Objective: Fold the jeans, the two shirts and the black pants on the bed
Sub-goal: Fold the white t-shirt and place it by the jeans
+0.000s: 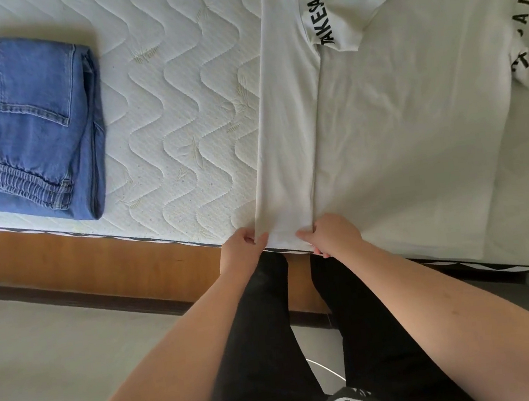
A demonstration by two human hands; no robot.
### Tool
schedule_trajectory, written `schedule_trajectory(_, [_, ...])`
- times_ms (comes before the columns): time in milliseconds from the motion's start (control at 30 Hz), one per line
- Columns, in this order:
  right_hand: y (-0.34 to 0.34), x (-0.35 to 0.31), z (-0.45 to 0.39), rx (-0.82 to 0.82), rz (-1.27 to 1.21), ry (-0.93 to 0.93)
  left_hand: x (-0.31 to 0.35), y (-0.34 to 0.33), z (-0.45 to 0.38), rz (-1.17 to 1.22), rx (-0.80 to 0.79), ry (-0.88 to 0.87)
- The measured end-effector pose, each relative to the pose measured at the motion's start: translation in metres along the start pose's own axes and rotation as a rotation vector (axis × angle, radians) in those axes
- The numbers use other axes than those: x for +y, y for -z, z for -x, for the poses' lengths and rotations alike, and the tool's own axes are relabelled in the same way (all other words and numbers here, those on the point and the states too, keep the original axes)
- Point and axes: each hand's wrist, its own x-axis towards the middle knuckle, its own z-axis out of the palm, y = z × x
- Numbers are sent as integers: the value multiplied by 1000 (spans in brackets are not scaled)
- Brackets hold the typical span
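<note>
A white shirt (396, 126) with black lettering on its sleeves lies spread on the bed, its left side folded inward over the body and the left sleeve laid across the chest. At the mattress's near edge my left hand (240, 247) pinches the hem at the outer corner of that folded strip. My right hand (329, 234) grips the same hem a little to the right. Blue jeans (35, 127) lie folded in a neat block at the far left of the mattress. The second shirt and the black pants are out of view.
The quilted white mattress (174, 111) sits on a wooden bed frame (98, 255), with a pale floor (60, 355) below. My legs in black trousers stand against the frame beneath my hands.
</note>
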Motion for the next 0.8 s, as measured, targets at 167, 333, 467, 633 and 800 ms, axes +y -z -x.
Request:
schedule_trajectory(167, [14,-2,-1,171,2,101,23,3,-12,20,84,-113])
schedule_trajectory(333, [7,4,3,105,20,112,26,6,-20,-31,29,-57])
schedule_trajectory(467, [3,4,7,70,-80,128,18,9,-24,43,-1,-24])
schedule_trajectory(633, [-6,9,7,74,-210,112,14,10,-22,-47,-66,-74])
schedule_trajectory(800, [0,4,5,110,-100,83,17,10,-20,-276,-70,-107])
